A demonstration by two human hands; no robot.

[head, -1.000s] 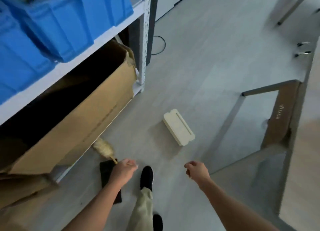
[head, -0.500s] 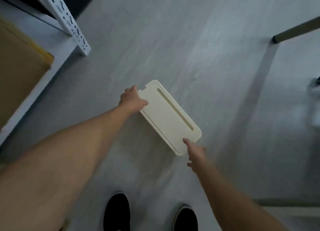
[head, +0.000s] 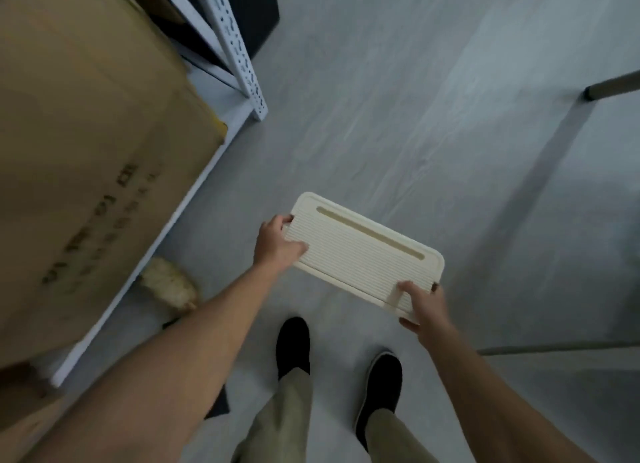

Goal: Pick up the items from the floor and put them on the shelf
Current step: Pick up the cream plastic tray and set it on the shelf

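Cream box (head: 367, 251): flat, oblong, ribbed top with one long slot near its far edge. It is held off the floor (head: 381, 116) in both hands, in front of the person and above the shoes, long axis running from upper left to lower right.

Left hand (head: 277, 244) is clamped on the left short end, thumb on the ribbed top and fingers curled round the edge. Right hand (head: 420, 306) is clamped on the near right corner, thumb on top and fingers wrapped under.

Black shoes (head: 292, 344) and khaki trouser legs (head: 277, 424) show below the box.

Floor is pale grey with a faint plank grain and a darker band running diagonally on the right.

Shelf (head: 194, 202) is on the left: a white metal rack with a perforated upright (head: 239, 57) and a low bottom board. A large cardboard box (head: 86, 150) with blurred, unreadable print fills that bottom level.

Fluffy tan duster (head: 169, 284) lies on the floor right at the shelf edge, near the left forearm. A dark flat item (head: 218, 403) is on the floor under that arm, mostly hidden.

A black cabinet (head: 256, 15) stands behind the upright. Table legs (head: 613, 88) show at the right edge.
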